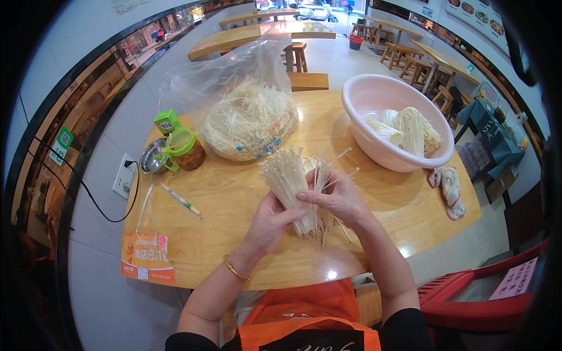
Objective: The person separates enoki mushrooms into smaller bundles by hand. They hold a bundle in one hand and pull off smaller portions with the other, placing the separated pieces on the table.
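Over the front of the wooden table (228, 259), my left hand (276, 217) grips a thick bundle of enoki mushrooms (285, 175), caps pointing away from me. My right hand (336, 197) holds a thinner strand cluster (322, 175) against the bundle's right side, its thumb lying across the stems. A few stems stick out past the right fingers. Loose enoki pieces (325, 228) show beneath and behind both hands, partly hidden by them. Farther off, a clear plastic bag (250, 118) bulges with separated enoki. At the right, a pale pink basin (395, 153) contains several enoki clumps (408, 129).
Along the table's left side are a metal bowl (153, 155), a green-lidded jar (189, 151), a small green box (167, 121) and a pen-like stick (181, 199). A crumpled cloth glove (448, 191) lies beside the basin. An orange printed sign (147, 259) hangs at the front left edge.
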`<state>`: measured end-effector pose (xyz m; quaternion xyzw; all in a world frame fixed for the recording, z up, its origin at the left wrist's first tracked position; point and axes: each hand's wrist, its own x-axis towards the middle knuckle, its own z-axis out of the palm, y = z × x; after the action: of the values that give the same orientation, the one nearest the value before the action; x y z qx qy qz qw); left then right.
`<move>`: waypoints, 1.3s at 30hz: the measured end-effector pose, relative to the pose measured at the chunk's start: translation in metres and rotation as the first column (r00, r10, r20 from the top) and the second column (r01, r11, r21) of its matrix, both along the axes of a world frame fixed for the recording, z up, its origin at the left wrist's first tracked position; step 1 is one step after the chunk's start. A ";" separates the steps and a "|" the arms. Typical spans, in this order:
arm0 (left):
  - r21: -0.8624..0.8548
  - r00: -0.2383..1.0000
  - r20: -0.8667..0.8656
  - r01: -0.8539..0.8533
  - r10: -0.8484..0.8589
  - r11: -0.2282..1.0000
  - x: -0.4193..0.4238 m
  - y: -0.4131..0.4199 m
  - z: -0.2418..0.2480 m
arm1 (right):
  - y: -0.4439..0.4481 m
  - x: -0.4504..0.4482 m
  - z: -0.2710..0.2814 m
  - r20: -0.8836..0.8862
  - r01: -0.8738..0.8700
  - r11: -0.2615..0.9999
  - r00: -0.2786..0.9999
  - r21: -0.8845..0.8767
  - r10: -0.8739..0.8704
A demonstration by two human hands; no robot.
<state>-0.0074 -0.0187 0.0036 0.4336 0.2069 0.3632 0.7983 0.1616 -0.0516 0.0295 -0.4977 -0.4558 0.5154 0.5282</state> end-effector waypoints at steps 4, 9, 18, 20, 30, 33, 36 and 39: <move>-0.041 0.998 0.059 0.016 -0.014 0.999 0.000 0.000 0.000 | 0.001 0.000 -0.004 0.019 0.013 0.997 1.000 0.074 -0.015; -0.055 0.998 0.067 0.019 -0.015 0.998 -0.001 0.002 0.000 | 0.002 0.000 -0.008 -0.012 0.025 0.989 1.000 0.143 -0.023; -0.159 0.984 0.176 0.023 0.005 0.987 0.000 0.005 -0.003 | 0.004 0.000 -0.012 -0.170 0.021 0.987 0.986 0.159 0.006; -0.160 0.984 0.172 0.064 -0.036 0.985 -0.001 0.009 -0.003 | 0.003 0.001 -0.012 -0.208 0.001 0.990 0.978 0.139 0.028; -0.222 0.992 0.126 0.034 -0.006 0.975 -0.005 0.010 -0.001 | 0.003 0.030 0.005 -0.205 0.009 0.993 0.979 0.119 0.015; -0.089 0.999 0.025 0.046 -0.044 0.995 -0.002 0.006 -0.001 | 0.000 0.020 0.003 -0.019 -0.065 0.998 0.998 0.028 0.065; -0.012 0.997 0.055 0.058 -0.057 0.998 0.000 0.002 -0.001 | 0.001 0.011 0.002 0.081 -0.146 0.989 0.986 -0.017 0.147; -0.090 0.997 0.076 0.022 -0.015 0.996 0.000 0.004 -0.001 | 0.002 0.008 -0.001 0.037 -0.141 0.988 0.990 0.070 0.139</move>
<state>-0.0072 -0.0147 0.0031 0.3846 0.1893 0.3621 0.8277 0.1698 -0.0497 0.0289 -0.4534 -0.5163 0.5263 0.5009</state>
